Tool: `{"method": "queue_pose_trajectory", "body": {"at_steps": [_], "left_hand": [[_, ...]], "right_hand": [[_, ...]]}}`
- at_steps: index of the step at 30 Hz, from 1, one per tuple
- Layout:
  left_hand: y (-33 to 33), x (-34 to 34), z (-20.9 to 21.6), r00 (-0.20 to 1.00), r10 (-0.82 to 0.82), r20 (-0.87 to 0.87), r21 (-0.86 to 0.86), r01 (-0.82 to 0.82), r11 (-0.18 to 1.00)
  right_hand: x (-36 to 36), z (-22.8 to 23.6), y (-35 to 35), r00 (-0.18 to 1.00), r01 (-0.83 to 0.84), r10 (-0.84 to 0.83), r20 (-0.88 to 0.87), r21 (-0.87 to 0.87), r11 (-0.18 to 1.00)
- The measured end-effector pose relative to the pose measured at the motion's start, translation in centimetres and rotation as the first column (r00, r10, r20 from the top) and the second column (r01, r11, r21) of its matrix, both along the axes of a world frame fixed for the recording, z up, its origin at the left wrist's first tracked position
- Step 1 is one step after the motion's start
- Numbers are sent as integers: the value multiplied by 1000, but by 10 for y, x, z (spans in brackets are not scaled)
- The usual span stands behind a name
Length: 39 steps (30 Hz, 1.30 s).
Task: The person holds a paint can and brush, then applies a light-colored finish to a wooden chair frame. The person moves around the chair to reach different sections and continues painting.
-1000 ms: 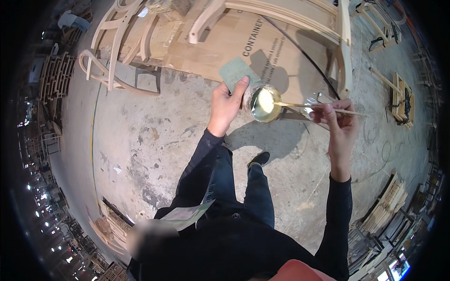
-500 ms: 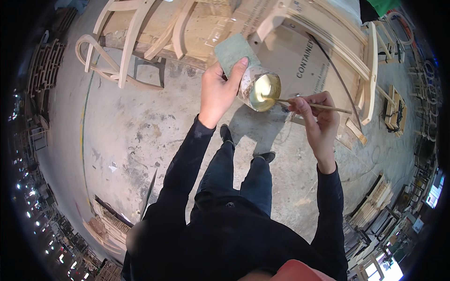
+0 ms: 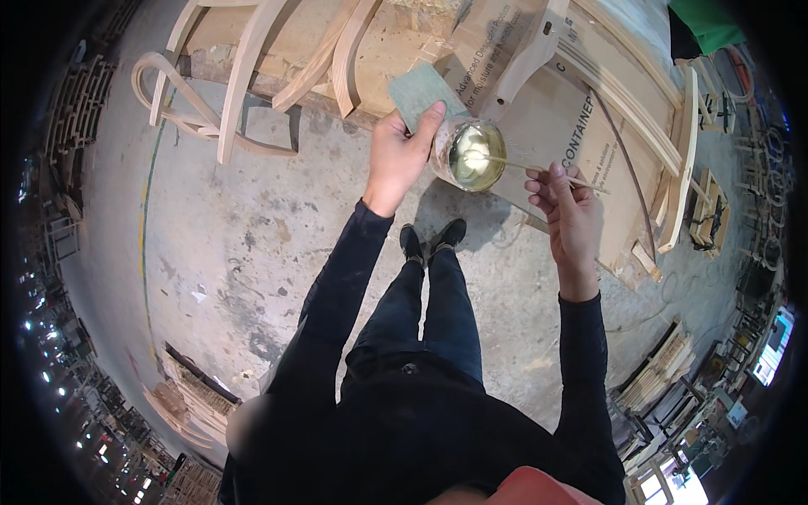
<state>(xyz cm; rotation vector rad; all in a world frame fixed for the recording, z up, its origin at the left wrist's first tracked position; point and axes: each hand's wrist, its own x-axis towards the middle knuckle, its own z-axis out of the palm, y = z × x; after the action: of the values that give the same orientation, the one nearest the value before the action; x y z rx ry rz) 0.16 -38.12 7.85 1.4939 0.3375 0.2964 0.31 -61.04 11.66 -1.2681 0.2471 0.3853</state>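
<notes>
My right hand (image 3: 574, 220) pinches the thin stick (image 3: 517, 162), which runs leftward into the cup (image 3: 447, 160) my left hand (image 3: 399, 164) grips alongside a green pad (image 3: 423, 93).

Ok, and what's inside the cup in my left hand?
The cup holds glossy, yellowish liquid, and your right hand's thin stick reaches in. The cup's bottom is covered, and the stick's tip can't be made out.

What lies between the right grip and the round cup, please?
In the head view, a thin stick spans that gap, from the right grip to the round cup's open mouth, with brown cardboard seen beyond.
</notes>
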Motion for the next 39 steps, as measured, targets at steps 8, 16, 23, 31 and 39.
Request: {"method": "queue_pose_trajectory", "body": {"at_steps": [8, 16, 23, 31, 39], "left_hand": [[3, 16, -22, 978, -101, -184, -71, 89, 994], [15, 14, -44, 970, -53, -236, -136, 21, 991], [29, 6, -45, 961, -15, -277, -129, -22, 991], [35, 0, -49, 964, -24, -266, -155, -19, 988], [40, -7, -50, 961, -17, -276, -147, -24, 989]], "right_hand": [[18, -19, -1, 998, 52, -52, -25, 7, 999], [59, -66, -18, 974, 219, -215, 77, -46, 975], [67, -100, -9, 960, 270, -260, 107, -84, 959], [69, -111, -8, 952, 281, -274, 139, -33, 959], [67, -116, -7, 950, 279, -285, 129, 59, 958]]}}
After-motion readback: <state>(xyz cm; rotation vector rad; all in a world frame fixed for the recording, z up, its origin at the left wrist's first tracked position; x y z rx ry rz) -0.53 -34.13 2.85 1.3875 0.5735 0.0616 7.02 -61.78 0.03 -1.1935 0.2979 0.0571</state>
